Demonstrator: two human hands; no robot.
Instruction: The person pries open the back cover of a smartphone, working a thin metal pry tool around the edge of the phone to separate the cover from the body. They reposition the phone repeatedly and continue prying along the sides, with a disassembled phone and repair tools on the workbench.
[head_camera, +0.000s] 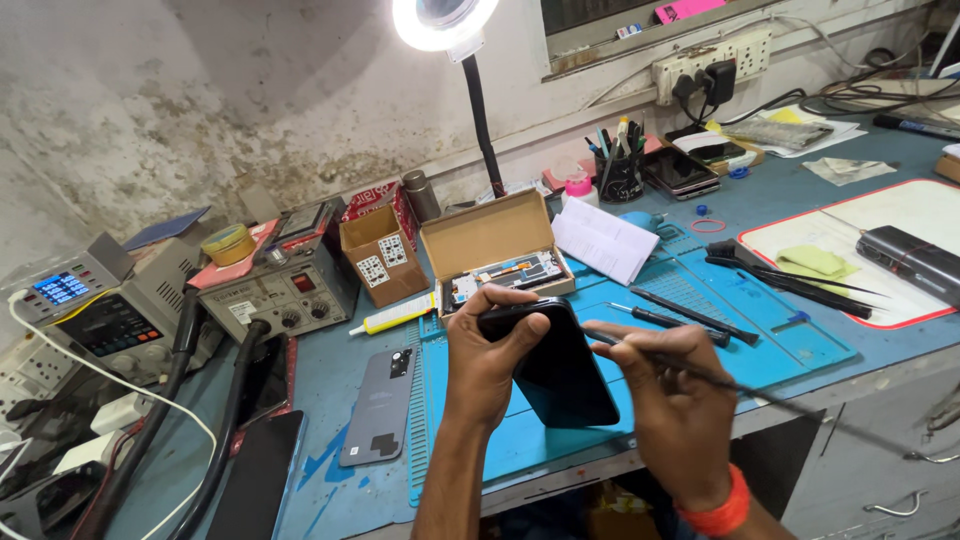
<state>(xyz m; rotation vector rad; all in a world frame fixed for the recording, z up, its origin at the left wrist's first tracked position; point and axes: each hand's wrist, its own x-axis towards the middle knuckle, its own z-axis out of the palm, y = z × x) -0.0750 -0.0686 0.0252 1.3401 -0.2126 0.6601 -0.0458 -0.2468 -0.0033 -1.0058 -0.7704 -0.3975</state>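
Both hands grasp: left hand (487, 360) tilts a glossy black phone (556, 366), right hand (672, 392) pinches a thin tool (760, 395).

Stained plaster wall (150, 90), lit ring lamp (443, 22), blue workbench (345, 365)

We see blue workbench (340, 375) along stained wall. On it we note blue work mat (700, 310) with screwdriver (668, 319), grey phone back cover (379, 406), yellow glue tube (392, 315), open cardboard box (497, 250), smaller brown box (379, 254), bench power supply (283, 287), pen cup (620, 172), white red-edged mat (880, 225).
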